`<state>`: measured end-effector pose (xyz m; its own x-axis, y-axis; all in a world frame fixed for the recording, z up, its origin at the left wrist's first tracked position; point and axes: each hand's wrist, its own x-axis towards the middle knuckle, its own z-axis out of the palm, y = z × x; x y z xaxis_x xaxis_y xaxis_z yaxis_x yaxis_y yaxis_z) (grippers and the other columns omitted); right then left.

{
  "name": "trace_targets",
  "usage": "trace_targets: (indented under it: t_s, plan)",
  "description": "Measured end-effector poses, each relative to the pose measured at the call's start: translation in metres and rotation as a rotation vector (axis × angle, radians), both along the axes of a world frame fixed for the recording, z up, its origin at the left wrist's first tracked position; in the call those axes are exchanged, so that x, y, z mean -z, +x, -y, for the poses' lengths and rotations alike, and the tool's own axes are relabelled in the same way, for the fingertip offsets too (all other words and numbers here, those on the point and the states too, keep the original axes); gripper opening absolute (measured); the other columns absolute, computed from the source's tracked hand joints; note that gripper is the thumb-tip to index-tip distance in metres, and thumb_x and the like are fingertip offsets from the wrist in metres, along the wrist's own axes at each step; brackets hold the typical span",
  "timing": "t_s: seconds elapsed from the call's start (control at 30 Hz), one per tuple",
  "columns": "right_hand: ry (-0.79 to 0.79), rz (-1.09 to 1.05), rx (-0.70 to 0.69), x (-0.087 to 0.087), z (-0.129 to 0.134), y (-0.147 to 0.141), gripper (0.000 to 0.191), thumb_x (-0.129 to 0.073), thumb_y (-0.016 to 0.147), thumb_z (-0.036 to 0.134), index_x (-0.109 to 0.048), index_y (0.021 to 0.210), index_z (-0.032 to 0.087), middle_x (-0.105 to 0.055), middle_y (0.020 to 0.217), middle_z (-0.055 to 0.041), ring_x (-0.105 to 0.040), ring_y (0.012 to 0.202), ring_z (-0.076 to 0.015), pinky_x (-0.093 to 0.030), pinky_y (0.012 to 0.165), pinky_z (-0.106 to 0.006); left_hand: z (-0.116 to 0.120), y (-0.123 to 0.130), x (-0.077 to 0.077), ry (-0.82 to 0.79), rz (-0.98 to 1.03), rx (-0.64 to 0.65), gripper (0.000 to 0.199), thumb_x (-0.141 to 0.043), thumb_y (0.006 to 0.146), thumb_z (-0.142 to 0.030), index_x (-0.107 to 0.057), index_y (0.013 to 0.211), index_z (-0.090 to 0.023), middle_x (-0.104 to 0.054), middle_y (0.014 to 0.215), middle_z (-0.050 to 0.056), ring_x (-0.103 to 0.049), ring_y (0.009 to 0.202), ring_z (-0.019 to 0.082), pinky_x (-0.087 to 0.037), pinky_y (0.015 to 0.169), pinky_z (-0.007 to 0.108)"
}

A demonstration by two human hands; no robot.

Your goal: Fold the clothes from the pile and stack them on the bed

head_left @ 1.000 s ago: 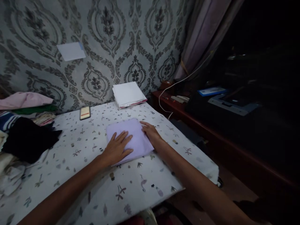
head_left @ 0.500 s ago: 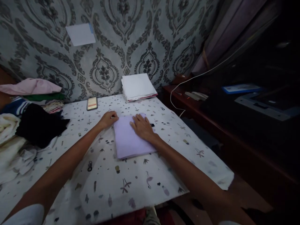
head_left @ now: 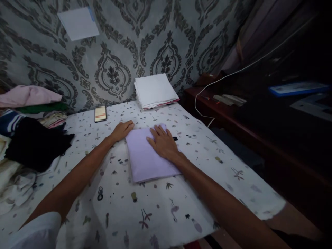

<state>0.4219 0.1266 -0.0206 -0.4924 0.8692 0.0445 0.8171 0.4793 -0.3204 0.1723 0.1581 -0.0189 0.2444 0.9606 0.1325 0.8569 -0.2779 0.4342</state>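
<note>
At the left edge of the frame, a heap of clothes, with a black garment (head_left: 36, 143) in front and a pink one (head_left: 31, 96) on top, lies on the patterned bedsheet (head_left: 116, 211). Left of centre, below a phone (head_left: 100, 114) (its screen is blurred out), the left hand (head_left: 123, 130) curls at the far left corner of the folded lilac cloth (head_left: 149, 162); whether it pinches the edge, I cannot tell. The cloth lies flat in the middle of the frame, below a stack of folded white cloths (head_left: 157, 90) at upper centre. On its far right part the right hand (head_left: 163, 141) rests palm down, fingers spread, grasping nothing. The step in hand looks like smoothing and squaring the fold; the next move seems to call for light, even pressure, with the corner kept from creeping
</note>
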Motion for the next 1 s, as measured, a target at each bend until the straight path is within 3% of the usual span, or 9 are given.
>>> trace_targets:
  t_s: [0.1, 0.17, 0.23, 0.3, 0.4, 0.5, 0.67, 0.87, 1.0]
  plan:
    - [0.004, -0.031, -0.002, 0.004, -0.002, 0.000, 0.062, -0.028, 0.102, 0.050, -0.040, 0.150, 0.014, -0.031, 0.161, -0.0155, -0.019, 0.152, -0.0310, -0.014, 0.121, -0.055, 0.011, -0.003, -0.006, 0.053, -0.072, -0.129, 0.027, -0.033, 0.097, -0.040, -0.048, 0.082, -0.023, -0.049, 0.067, -0.001, -0.048, 0.069, 0.019, -0.032, 0.069, 0.029]
    - [-0.005, -0.035, -0.008, 0.005, -0.002, 0.000, 0.061, -0.029, 0.102, 0.050, -0.040, 0.150, 0.014, -0.030, 0.162, -0.0161, -0.019, 0.152, -0.0318, -0.014, 0.121, -0.055, 0.035, -0.003, -0.014, 0.102, -0.029, -0.203, 0.025, -0.036, 0.097, -0.040, -0.049, 0.085, -0.022, -0.049, 0.068, -0.001, -0.047, 0.068, 0.018, -0.032, 0.067, 0.029]
    - [-0.025, -0.028, -0.011, 0.004, -0.001, 0.001, 0.061, -0.030, 0.102, 0.049, -0.039, 0.150, 0.013, -0.030, 0.162, -0.0167, -0.019, 0.151, -0.0325, -0.014, 0.121, -0.056, 0.073, 0.004, -0.024, 0.113, 0.054, -0.191, 0.028, -0.037, 0.097, -0.042, -0.050, 0.085, -0.021, -0.050, 0.067, -0.002, -0.046, 0.066, 0.016, -0.033, 0.065, 0.027]
    - [-0.024, -0.022, -0.009, 0.001, 0.001, 0.001, 0.060, -0.031, 0.102, 0.048, -0.040, 0.149, 0.013, -0.030, 0.161, -0.0170, -0.019, 0.151, -0.0334, -0.015, 0.120, -0.058, 0.120, 0.017, -0.032, 0.062, 0.100, -0.088, 0.033, -0.038, 0.097, -0.045, -0.050, 0.079, -0.020, -0.052, 0.068, -0.001, -0.047, 0.064, 0.015, -0.034, 0.064, 0.026]
    - [0.026, -0.034, -0.043, -0.008, 0.005, -0.007, 0.055, -0.034, 0.102, 0.042, -0.041, 0.148, 0.013, -0.027, 0.163, -0.0170, -0.017, 0.152, -0.0337, -0.011, 0.120, -0.060, 0.184, 0.046, -0.033, -0.006, -0.035, 0.070, 0.035, -0.051, 0.092, -0.050, -0.054, 0.075, -0.020, -0.061, 0.073, 0.002, -0.054, 0.069, 0.016, -0.038, 0.065, 0.027]
    - [0.006, -0.051, -0.199, -0.018, 0.007, -0.027, 0.052, -0.035, 0.102, 0.034, -0.041, 0.149, 0.013, -0.025, 0.164, -0.0155, -0.015, 0.153, -0.0305, -0.010, 0.122, -0.055, 0.217, 0.071, -0.023, -0.045, -0.229, -0.018, 0.029, -0.055, 0.090, -0.048, -0.059, 0.080, -0.021, -0.067, 0.076, 0.006, -0.060, 0.073, 0.020, -0.042, 0.066, 0.029]
    - [-0.055, -0.067, -0.406, -0.015, -0.001, -0.067, 0.048, -0.037, 0.103, 0.039, -0.047, 0.146, 0.019, -0.031, 0.162, -0.0097, -0.019, 0.152, -0.0276, -0.013, 0.122, -0.052, 0.220, 0.092, -0.022, -0.156, -0.379, -0.249, 0.022, -0.049, 0.092, -0.034, -0.064, 0.090, -0.019, -0.073, 0.080, 0.012, -0.066, 0.072, 0.026, -0.045, 0.065, 0.034]
    - [-0.016, -0.005, -0.370, 0.002, -0.008, -0.078, 0.052, -0.030, 0.104, 0.043, -0.043, 0.149, 0.019, -0.039, 0.158, -0.0099, -0.026, 0.150, -0.0274, -0.016, 0.120, -0.052, 0.210, 0.108, -0.039, -0.299, -0.498, -0.349, 0.036, -0.041, 0.097, -0.039, -0.068, 0.091, -0.016, -0.076, 0.088, 0.013, -0.072, 0.081, 0.029, -0.047, 0.070, 0.036]
    - [0.013, 0.009, -0.352, 0.003, -0.007, -0.077, 0.048, -0.030, 0.104, 0.038, -0.046, 0.146, 0.021, -0.040, 0.158, -0.0085, -0.028, 0.149, -0.0271, -0.019, 0.119, -0.052, 0.216, 0.116, -0.042, -0.357, -0.539, -0.418, 0.032, -0.043, 0.095, -0.035, -0.068, 0.093, -0.016, -0.077, 0.092, 0.013, -0.072, 0.087, 0.030, -0.048, 0.071, 0.036]
